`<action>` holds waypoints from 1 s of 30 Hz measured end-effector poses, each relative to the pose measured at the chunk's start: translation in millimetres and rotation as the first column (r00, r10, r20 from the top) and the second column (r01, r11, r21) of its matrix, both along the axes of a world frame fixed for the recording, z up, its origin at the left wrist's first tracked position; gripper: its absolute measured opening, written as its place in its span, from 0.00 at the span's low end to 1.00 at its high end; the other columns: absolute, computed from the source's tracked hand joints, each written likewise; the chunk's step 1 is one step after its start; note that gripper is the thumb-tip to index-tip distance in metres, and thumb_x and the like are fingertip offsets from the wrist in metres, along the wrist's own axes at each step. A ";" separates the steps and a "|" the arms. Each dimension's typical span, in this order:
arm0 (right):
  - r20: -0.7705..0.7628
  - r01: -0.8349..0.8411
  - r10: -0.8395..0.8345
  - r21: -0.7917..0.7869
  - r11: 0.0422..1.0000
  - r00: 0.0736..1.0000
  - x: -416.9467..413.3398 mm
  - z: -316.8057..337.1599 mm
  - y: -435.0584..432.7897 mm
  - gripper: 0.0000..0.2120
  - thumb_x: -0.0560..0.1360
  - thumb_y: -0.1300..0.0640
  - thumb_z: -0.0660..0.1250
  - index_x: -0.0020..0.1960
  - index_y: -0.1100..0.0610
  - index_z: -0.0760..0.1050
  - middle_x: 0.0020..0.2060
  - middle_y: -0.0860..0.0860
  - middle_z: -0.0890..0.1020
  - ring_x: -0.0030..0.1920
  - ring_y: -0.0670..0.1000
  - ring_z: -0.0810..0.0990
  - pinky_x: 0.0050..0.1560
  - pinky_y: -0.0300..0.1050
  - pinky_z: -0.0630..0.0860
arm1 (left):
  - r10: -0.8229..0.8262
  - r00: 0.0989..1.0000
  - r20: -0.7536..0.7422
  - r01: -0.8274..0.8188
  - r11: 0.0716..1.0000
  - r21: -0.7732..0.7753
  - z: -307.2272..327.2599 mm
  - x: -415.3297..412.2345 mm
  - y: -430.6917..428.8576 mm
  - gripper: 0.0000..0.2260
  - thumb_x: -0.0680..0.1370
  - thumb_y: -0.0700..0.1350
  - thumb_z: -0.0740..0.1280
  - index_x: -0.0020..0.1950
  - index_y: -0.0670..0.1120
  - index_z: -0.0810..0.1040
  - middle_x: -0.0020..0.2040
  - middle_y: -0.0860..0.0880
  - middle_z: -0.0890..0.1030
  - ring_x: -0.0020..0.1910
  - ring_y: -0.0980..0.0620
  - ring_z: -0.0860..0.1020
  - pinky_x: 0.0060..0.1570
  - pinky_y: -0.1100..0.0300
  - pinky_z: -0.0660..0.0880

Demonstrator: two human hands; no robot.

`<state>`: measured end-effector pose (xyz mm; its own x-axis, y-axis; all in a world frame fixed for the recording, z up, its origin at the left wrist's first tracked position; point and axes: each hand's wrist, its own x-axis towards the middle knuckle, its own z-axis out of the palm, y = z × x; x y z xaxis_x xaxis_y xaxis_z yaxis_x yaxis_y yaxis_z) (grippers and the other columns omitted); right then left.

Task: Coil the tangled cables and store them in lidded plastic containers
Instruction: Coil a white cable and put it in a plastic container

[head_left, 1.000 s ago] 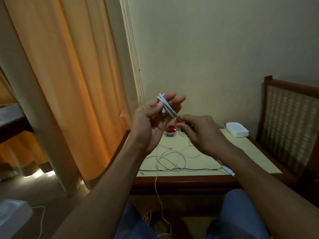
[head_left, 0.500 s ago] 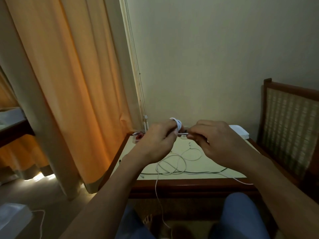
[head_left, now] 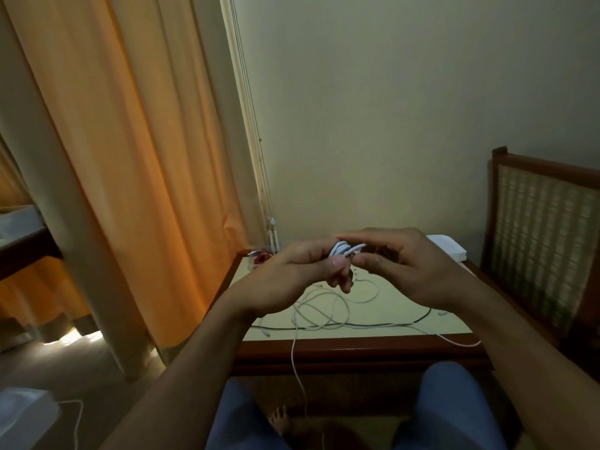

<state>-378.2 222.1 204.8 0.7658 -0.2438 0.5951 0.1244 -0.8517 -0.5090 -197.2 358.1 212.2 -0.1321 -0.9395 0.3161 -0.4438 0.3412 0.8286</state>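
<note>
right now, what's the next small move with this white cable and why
Probably wrap or tuck the short loose end into the white cable coil. The left hand grips the loops, and the right hand seems to pinch the end beside them. Securing it frees both hands for the tangled cables on the table.

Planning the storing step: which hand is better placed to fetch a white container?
Probably right: the left hand grips the cable coil, while the right hand, at its end, is nearer the white containers.
</note>
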 end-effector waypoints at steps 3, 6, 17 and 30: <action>0.086 -0.002 0.000 0.032 0.999 0.996 2.3 -6.9 5.9 0.15 0.77 0.50 0.67 0.63 0.40 0.79 0.50 0.42 0.86 0.49 0.49 0.84 0.50 0.50 0.80 | -0.044 0.993 -0.105 0.045 0.999 0.010 -2.7 -0.4 0.5 0.10 0.84 0.45 0.60 0.50 0.48 0.81 0.47 0.42 0.82 0.49 0.42 0.77 0.53 0.52 0.73; 0.145 0.024 -0.027 0.025 0.999 0.989 3.5 -14.1 8.0 0.12 0.77 0.51 0.68 0.57 0.39 0.81 0.45 0.43 0.86 0.46 0.48 0.85 0.47 0.46 0.79 | -0.041 0.985 -0.168 0.039 0.999 -0.020 -15.0 -0.8 1.6 0.09 0.83 0.46 0.62 0.52 0.46 0.82 0.49 0.41 0.83 0.50 0.41 0.78 0.54 0.47 0.74; 0.206 0.183 -0.178 -0.008 0.983 0.962 6.9 -30.4 11.5 0.08 0.78 0.51 0.69 0.54 0.49 0.85 0.40 0.47 0.85 0.40 0.50 0.82 0.42 0.51 0.77 | 0.333 0.933 -0.133 -0.355 0.912 -0.205 -33.3 -13.7 -5.2 0.06 0.85 0.45 0.63 0.57 0.44 0.76 0.39 0.45 0.79 0.36 0.52 0.77 0.40 0.58 0.77; 0.227 0.194 -0.231 0.175 0.965 0.946 1.9 -20.1 23.3 0.10 0.77 0.58 0.71 0.54 0.45 0.82 0.43 0.33 0.85 0.46 0.36 0.82 0.46 0.26 0.73 | 0.638 0.736 0.227 -0.465 0.720 -0.516 -34.2 -23.7 -2.1 0.07 0.85 0.49 0.62 0.55 0.51 0.80 0.41 0.62 0.75 0.43 0.60 0.75 0.43 0.69 0.67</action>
<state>-376.2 245.4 184.6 0.5232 -0.4846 0.7010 0.0846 -0.7890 -0.6086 -220.9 355.9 178.0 0.1840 -0.6739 0.7156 -0.8929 0.1898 0.4083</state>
